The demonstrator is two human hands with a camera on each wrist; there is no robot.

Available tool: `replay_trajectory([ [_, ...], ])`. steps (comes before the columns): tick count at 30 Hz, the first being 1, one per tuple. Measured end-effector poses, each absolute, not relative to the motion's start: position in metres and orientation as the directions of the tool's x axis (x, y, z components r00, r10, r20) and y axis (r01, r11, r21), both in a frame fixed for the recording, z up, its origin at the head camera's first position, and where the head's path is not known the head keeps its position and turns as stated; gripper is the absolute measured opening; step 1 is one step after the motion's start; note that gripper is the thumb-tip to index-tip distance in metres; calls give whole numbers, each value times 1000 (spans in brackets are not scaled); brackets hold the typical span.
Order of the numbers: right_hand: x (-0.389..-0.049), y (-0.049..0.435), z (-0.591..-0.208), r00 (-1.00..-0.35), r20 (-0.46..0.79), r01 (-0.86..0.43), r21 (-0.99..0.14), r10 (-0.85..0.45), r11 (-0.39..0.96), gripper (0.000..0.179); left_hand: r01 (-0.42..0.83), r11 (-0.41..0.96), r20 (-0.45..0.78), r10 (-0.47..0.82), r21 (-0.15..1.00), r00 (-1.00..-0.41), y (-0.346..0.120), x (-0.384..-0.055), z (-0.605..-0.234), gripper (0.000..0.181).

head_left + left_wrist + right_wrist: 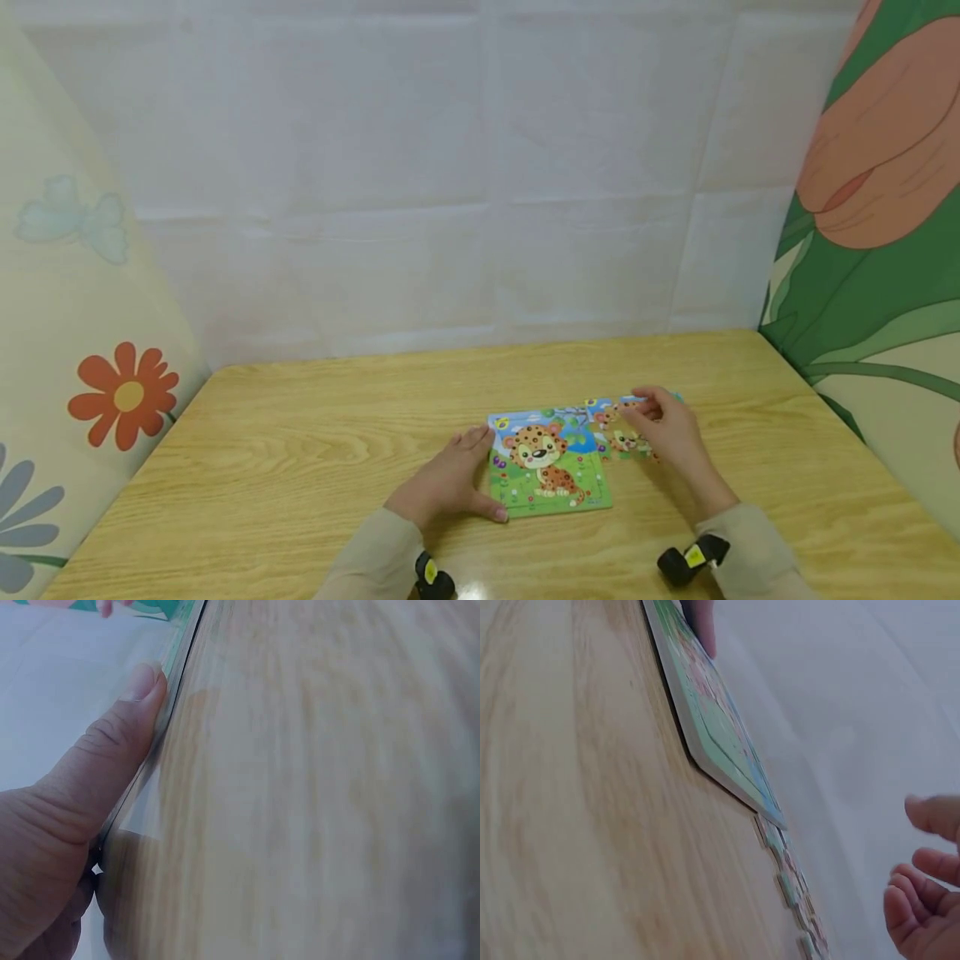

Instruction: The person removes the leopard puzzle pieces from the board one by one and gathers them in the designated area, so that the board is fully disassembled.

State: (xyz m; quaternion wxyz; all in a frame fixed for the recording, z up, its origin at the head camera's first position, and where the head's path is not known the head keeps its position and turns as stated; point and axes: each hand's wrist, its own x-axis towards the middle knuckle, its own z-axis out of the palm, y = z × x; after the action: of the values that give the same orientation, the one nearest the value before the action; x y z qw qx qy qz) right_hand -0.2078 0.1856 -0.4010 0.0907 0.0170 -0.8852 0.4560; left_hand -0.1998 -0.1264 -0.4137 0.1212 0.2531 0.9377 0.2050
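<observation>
A square puzzle board [551, 462] with a cartoon leopard on grass lies on the wooden table. My left hand [453, 475] rests against its left side, the thumb straight at the near left corner. In the left wrist view that thumb [112, 746] touches the board's thin edge. Interlocked puzzle pieces [622, 437] with leopard pictures lie against the board's far right side. My right hand [670, 429] hovers over their right part and hides some of them. In the right wrist view its fingers [915, 896] are loosely bent, apart from the thumb, with nothing between them.
The light wooden table [300, 467] extends around the board on all sides. A white cloth backdrop [375, 183] hangs behind it. Printed flower panels stand at the left [90, 292] and right [892, 317]. Black wrist cameras [692, 560] sit on both sleeves.
</observation>
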Motion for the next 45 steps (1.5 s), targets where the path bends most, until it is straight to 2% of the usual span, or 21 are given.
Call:
replay_trajectory([
  [6, -210, 176, -406, -974, 174, -225, -803, -144, 552, 57, 416, 790, -134, 520, 450, -843, -126, -199, -413, 115],
  [13, -212, 165, -414, -911, 177, -369, -751, -372, 547, 70, 415, 789, -132, 520, 454, -844, -126, -198, -413, 114],
  [21, -212, 154, -418, -881, 103, -399, -686, -461, 609, 74, 413, 788, -131, 519, 457, -845, -126, -198, -414, 114],
  [28, -213, 145, -420, -876, 55, -388, -673, -480, 630, 71, 422, 784, -124, 525, 456, -842, -126, -198, -415, 114],
  [38, -218, 132, -414, -901, 5, -341, -625, -433, 702, 32, 428, 785, -106, 521, 447, -847, -127, -198, -414, 115],
  [45, -226, 120, -406, -922, -81, -250, -625, -380, 740, 26, 406, 785, -120, 512, 469, -851, -127, -198, -413, 115],
])
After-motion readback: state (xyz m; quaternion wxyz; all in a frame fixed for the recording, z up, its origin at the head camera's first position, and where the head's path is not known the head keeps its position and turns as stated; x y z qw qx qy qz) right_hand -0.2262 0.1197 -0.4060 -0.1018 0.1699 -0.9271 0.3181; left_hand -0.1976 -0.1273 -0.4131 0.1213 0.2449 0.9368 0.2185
